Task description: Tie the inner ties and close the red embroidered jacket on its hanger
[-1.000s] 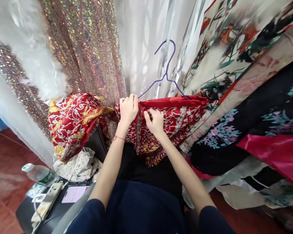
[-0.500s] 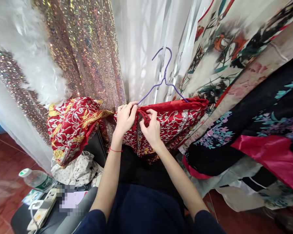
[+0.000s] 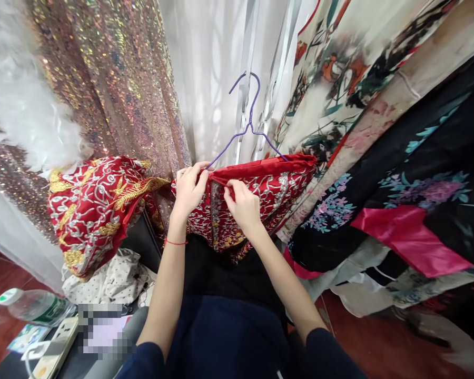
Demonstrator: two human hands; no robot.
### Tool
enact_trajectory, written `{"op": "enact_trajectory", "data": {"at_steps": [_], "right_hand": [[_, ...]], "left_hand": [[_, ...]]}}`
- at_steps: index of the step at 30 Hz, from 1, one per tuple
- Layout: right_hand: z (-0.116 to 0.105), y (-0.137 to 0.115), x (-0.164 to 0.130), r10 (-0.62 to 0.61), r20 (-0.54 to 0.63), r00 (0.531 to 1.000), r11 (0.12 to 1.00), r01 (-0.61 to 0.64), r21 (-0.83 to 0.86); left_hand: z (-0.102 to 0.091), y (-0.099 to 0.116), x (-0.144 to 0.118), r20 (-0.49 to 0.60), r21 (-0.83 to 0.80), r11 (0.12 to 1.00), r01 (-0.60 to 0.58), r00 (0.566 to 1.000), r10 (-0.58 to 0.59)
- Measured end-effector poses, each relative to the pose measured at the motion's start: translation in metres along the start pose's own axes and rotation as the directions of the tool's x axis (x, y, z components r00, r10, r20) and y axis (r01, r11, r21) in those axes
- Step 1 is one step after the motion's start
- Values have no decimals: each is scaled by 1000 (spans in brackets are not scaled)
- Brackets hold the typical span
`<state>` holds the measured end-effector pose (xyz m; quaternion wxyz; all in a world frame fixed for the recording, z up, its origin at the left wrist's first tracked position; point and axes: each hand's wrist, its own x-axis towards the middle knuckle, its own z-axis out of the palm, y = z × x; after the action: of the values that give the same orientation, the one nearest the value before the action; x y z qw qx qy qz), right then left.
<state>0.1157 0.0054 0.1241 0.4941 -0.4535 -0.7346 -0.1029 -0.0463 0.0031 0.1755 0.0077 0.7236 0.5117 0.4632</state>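
A red embroidered skirt (image 3: pixel 284 190) with silver and gold pattern hangs with its red waistband across a purple wire hanger (image 3: pixel 251 124). My left hand (image 3: pixel 189 190) is closed at the waistband's left part, beside the hanger's lower left arm. In my right hand (image 3: pixel 243 206), thumb and forefinger pinch a red cord (image 3: pixel 218 181) in front of the skirt. The cord runs from the right fingertips toward the left hand. What the left fingertips grip is partly hidden, but cord and waistband meet there.
A matching red top (image 3: pixel 97 208) lies at the left over a dotted white cloth (image 3: pixel 116 279). Below stand a water bottle (image 3: pixel 39 306) and a power strip (image 3: pixel 57 345). Sequin fabric (image 3: pixel 114 79) hangs behind; a black floral garment (image 3: pixel 339 200) hangs at right.
The looped red cord between my hands is now drawn into a straighter strand. The right fingers have closed more. The whole view has shifted, so things appear further left.
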Motion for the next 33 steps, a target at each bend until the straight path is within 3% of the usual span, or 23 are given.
{"op": "enact_trajectory", "data": {"at_steps": [2, 6, 10, 13, 15, 17, 19, 21, 23, 26, 28, 29, 31, 33], "right_hand": [[-2, 0, -1, 18, 5, 1000, 1000, -18, 16], [-19, 2, -4, 26, -30, 999, 963, -17, 270], [-36, 13, -6, 187, -230, 955, 898, -70, 435], [-45, 27, -4, 424, -379, 823, 787, -127, 604], [-52, 36, -1, 546, -493, 678, 735, -105, 670], [-59, 44, 1, 590, -604, 536, 741, -63, 668], [-65, 49, 3, 594, -649, 476, 751, -39, 659], [-67, 52, 3, 594, -628, 503, 743, -45, 668], [-66, 51, 2, 590, -572, 569, 730, -73, 680], [-60, 42, -1, 533, -404, 743, 719, -147, 679], [-53, 31, -3, 454, -172, 874, 702, -232, 673], [-48, 25, -3, 401, -28, 916, 696, -284, 659], [-36, 13, -4, 299, 221, 928, 693, -371, 618], [-22, 2, -1, 262, 345, 901, 656, -429, 621]], "left_hand": [[-1, 1, -1, 2, 9, 1000, 3, 1000, -3], [-1, 4, -3, -4, 22, 1000, 4, 1000, -4], [-2, 4, -3, 0, 39, 999, 7, 1000, -7], [-3, 3, -3, 7, 52, 999, 5, 1000, -5], [-4, 2, -3, 14, 64, 998, 3, 1000, -4], [-4, 1, -4, 26, 72, 997, -2, 1000, 0], [-4, 1, -5, 34, 73, 997, -14, 999, 12], [-5, 2, -6, 40, 71, 997, -23, 999, 20], [-5, 3, -7, 46, 77, 997, -19, 999, 16], [-5, 4, -8, 63, 98, 995, -14, 998, 8], [-5, 3, -8, 71, 106, 994, -27, 997, 19], [-5, 3, -9, 74, 108, 993, -38, 997, 30], [-5, 3, -10, 82, 116, 992, -58, 995, 49], [-6, 4, -12, 94, 129, 990, -63, 994, 51]]}}
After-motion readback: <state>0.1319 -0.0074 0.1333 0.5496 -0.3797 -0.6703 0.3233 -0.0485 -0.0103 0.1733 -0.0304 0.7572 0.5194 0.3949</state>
